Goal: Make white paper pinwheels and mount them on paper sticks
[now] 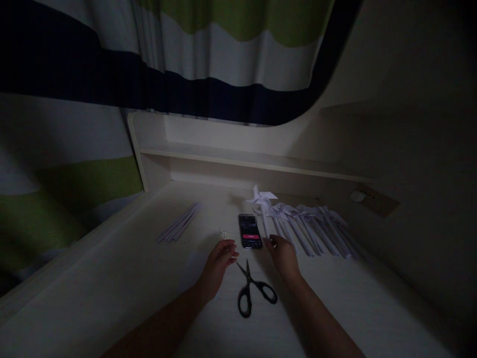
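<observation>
My right hand [282, 254] is closed round the lower end of the stick of a white paper pinwheel [261, 198], which lies with its head toward the back of the pale desk [130, 278]. My left hand [220, 259] hovers just over the desk with fingers loosely curled and apart, holding nothing. Black-handled scissors [252, 291] lie part open between my two hands. A phone [249, 231] with a lit screen lies just beyond my fingers. A tiny white scrap [222, 231] lies left of the phone.
A row of several finished white paper pinwheels [316, 228] lies to the right of the phone. A small bundle of white paper sticks [179, 223] lies at the left. A low shelf [246, 159] runs along the back, under a striped curtain [208, 54]. The room is dim.
</observation>
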A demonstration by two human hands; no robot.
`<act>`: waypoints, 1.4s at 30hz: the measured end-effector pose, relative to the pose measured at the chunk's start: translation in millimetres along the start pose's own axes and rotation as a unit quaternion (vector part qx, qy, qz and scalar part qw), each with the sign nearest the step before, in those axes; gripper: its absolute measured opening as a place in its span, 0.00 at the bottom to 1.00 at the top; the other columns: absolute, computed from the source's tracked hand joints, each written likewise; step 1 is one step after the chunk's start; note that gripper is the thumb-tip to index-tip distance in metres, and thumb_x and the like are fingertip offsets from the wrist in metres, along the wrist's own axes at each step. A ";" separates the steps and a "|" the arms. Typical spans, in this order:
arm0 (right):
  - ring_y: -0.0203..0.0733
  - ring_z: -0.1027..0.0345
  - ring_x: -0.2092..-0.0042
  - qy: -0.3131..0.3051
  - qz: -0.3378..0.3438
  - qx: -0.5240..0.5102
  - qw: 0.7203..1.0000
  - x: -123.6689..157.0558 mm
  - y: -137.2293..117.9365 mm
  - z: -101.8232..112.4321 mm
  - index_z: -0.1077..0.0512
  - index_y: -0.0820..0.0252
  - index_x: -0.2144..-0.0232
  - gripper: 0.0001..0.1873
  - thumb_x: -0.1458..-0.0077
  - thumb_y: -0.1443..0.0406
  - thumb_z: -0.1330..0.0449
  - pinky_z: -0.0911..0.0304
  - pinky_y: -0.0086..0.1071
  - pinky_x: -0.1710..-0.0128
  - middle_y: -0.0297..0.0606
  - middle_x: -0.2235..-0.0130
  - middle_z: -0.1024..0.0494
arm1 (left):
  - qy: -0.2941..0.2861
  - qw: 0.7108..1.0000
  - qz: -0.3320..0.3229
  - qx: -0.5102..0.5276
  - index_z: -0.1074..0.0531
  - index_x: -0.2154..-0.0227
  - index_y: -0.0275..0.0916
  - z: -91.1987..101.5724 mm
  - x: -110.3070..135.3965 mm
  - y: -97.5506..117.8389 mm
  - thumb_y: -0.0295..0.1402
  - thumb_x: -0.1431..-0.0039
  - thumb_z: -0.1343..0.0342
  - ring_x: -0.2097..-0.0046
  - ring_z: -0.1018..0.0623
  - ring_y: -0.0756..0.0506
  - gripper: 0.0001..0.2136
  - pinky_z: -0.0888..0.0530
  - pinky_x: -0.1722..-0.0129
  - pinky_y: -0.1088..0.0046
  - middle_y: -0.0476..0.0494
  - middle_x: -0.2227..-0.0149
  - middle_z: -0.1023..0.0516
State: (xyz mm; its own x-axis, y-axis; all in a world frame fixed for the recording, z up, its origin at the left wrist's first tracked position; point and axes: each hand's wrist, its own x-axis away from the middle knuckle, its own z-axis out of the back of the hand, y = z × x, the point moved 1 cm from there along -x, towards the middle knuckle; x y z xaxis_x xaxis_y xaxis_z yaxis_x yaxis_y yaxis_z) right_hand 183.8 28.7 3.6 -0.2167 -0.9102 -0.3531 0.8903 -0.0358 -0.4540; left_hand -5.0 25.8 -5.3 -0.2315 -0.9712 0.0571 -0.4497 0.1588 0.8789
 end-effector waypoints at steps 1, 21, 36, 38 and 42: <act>0.43 0.31 0.65 0.009 -0.016 0.016 1.000 -6.8 8.4 -0.1 0.30 0.68 0.62 0.18 0.46 0.60 0.52 0.41 0.30 0.65 0.47 0.65 0.24 | 0.000 1.000 0.002 -0.014 0.32 0.67 0.37 0.6 -0.4 -1.9 0.35 0.54 0.44 0.66 0.28 0.49 0.11 0.35 0.64 0.72 0.45 0.66 0.30; 0.45 0.30 0.65 -0.037 -0.124 0.157 0.979 -34.1 51.3 -27.3 0.28 0.68 0.69 0.19 0.44 0.61 0.55 0.41 0.30 0.69 0.49 0.67 0.25 | -0.024 0.991 0.021 -0.127 0.32 0.68 0.37 3.3 -6.2 -15.9 0.36 0.53 0.46 0.71 0.30 0.51 0.10 0.35 0.69 0.74 0.50 0.73 0.31; 0.46 0.29 0.65 -0.052 -0.111 0.182 0.976 -35.2 53.8 -31.4 0.28 0.66 0.67 0.19 0.45 0.61 0.54 0.38 0.33 0.68 0.50 0.65 0.26 | -0.030 0.990 0.022 -0.136 0.32 0.68 0.37 7.0 -10.4 -21.5 0.36 0.54 0.46 0.71 0.30 0.51 0.10 0.35 0.68 0.74 0.49 0.72 0.32; 0.47 0.29 0.65 -0.053 -0.111 0.186 0.975 -35.0 53.3 -31.1 0.28 0.67 0.67 0.18 0.45 0.62 0.55 0.38 0.33 0.68 0.50 0.65 0.26 | -0.030 0.990 0.023 -0.139 0.32 0.68 0.37 7.4 -10.4 -21.5 0.36 0.54 0.46 0.71 0.30 0.51 0.10 0.35 0.69 0.74 0.49 0.72 0.32; 0.46 0.29 0.65 -0.059 -0.111 0.196 0.972 -34.2 51.4 -30.8 0.28 0.68 0.68 0.18 0.44 0.63 0.55 0.38 0.33 0.68 0.52 0.66 0.26 | -0.033 0.988 0.024 -0.147 0.33 0.68 0.37 7.0 -10.0 -20.9 0.36 0.53 0.47 0.71 0.30 0.51 0.10 0.35 0.69 0.74 0.49 0.72 0.32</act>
State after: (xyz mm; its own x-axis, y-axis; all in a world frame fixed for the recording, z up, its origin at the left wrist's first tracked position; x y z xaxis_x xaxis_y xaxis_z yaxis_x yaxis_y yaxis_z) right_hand 224.6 70.7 -32.9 -0.3937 -0.9022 -0.1760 0.9164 -0.3701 -0.1524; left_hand 0.7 33.4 -27.5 -0.3065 -0.9486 0.0793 -0.1683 0.1361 0.9763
